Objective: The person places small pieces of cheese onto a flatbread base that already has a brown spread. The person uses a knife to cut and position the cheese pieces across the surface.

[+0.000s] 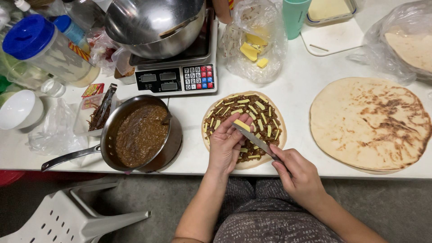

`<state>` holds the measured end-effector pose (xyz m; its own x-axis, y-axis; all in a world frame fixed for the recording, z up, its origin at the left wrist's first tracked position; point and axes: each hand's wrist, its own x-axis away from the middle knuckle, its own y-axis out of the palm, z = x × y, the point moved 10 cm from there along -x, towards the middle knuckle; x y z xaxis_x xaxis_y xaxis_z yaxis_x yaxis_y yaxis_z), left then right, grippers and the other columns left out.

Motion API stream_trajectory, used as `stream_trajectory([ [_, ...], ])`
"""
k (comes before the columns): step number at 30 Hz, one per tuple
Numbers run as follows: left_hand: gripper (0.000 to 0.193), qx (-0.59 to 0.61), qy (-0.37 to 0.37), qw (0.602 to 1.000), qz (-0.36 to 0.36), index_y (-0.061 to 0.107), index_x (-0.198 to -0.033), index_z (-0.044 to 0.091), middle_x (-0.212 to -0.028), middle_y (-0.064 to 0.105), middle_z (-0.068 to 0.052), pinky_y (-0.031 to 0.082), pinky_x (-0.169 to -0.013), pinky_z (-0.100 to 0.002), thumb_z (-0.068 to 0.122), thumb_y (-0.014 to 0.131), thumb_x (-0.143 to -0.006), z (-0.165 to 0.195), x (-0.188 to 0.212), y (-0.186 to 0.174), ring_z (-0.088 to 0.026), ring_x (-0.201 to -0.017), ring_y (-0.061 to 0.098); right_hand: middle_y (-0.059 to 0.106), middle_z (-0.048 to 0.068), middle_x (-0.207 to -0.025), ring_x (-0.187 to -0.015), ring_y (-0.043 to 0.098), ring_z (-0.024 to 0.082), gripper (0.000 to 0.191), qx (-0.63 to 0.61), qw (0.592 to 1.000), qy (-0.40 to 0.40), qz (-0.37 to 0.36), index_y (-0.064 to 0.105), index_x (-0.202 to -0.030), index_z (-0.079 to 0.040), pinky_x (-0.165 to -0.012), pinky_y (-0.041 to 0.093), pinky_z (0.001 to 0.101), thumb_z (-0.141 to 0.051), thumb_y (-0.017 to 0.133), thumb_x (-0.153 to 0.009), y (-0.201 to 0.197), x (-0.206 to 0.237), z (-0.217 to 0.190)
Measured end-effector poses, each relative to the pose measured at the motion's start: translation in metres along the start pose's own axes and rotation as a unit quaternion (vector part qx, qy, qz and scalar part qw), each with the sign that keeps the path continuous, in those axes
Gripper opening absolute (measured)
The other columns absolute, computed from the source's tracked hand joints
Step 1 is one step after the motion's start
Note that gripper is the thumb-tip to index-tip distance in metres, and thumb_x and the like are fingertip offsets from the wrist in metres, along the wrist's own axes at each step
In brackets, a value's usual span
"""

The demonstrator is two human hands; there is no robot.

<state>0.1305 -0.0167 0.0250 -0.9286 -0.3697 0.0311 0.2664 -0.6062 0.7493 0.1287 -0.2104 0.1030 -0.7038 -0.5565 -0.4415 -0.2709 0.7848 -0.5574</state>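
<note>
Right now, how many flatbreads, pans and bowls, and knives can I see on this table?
Flatbreads: 3, one topped, one bare, one bagged
Pans and bowls: 3, a saucepan, a steel bowl, a white bowl
Knives: 1, the knife in the right hand, against a cheese piece in the left hand
Total: 7

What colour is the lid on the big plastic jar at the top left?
Blue; the lid on the plastic jar shows clearly in the head view.
</note>
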Motion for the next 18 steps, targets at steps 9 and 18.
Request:
stream_trajectory([
  [9, 0.037, -0.007, 0.013, 0.999, -0.032, 0.063, -0.131, 0.000, -0.131, 0.066, -0.022, 0.056, -0.109, -0.046, -0.006, 0.065, -0.095, 0.0008, -0.0003, -0.0025, -0.033, -0.126, 0.065, 0.070, 0.011, -0.090, -0.066, 0.068, 0.018, 0.042, 0.007, 1.000, 0.008, -0.009, 0.065, -0.130, -0.004, -0.056, 0.053, 0.0311, -0.006, 0.071, -0.088, 0.0012, 0.0007, 0.0032],
  [18, 0.035, -0.004, 0.019, 0.999, -0.044, 0.065, -0.129, 0.000, -0.128, 0.069, -0.022, 0.057, -0.109, -0.048, -0.007, 0.066, -0.095, 0.0015, 0.0011, -0.0010, -0.034, -0.123, 0.066, 0.069, 0.010, -0.088, -0.061, 0.065, 0.016, 0.044, 0.003, 1.000, 0.015, -0.012, 0.064, -0.132, -0.005, -0.053, 0.051, 0.0298, -0.005, 0.070, -0.089, 0.0029, -0.0007, 0.0067],
])
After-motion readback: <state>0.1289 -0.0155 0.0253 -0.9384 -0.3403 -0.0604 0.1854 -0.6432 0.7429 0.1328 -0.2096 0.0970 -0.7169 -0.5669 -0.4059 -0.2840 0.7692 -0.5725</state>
